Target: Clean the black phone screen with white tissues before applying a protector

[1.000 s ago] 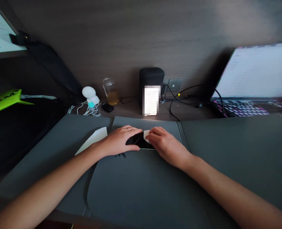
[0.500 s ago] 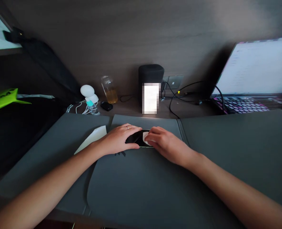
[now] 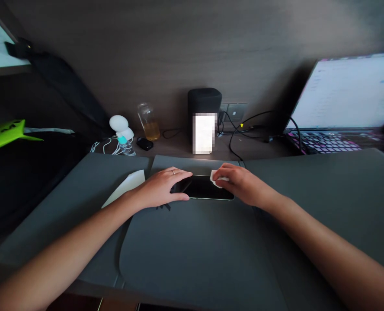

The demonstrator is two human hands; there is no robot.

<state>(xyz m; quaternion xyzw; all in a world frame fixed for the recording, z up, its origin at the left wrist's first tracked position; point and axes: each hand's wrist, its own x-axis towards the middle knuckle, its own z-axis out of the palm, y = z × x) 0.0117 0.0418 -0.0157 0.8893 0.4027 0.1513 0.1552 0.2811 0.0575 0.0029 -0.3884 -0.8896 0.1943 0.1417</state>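
Note:
A black phone [image 3: 205, 188] lies flat, screen up, on a grey desk mat [image 3: 192, 250]. My left hand [image 3: 161, 188] rests on the phone's left end, thumb along the near edge and fingers over the top, pinning it down. A ring shows on one finger. My right hand [image 3: 242, 183] is at the phone's right end, fingers closed on a small white wipe [image 3: 216, 177] pressed to the screen's upper right corner.
A white paper sheet [image 3: 127, 187] lies left of my left hand. At the back stand a black speaker [image 3: 205, 101], a glass jar [image 3: 148, 121], a white mushroom lamp [image 3: 120, 125], cables and a wall socket. An open laptop [image 3: 344, 108] sits at the right.
My right hand has slid the white wipe rightward across the screen, from the phone's middle to its right end, uncovering most of the screen. My left hand has stayed put.

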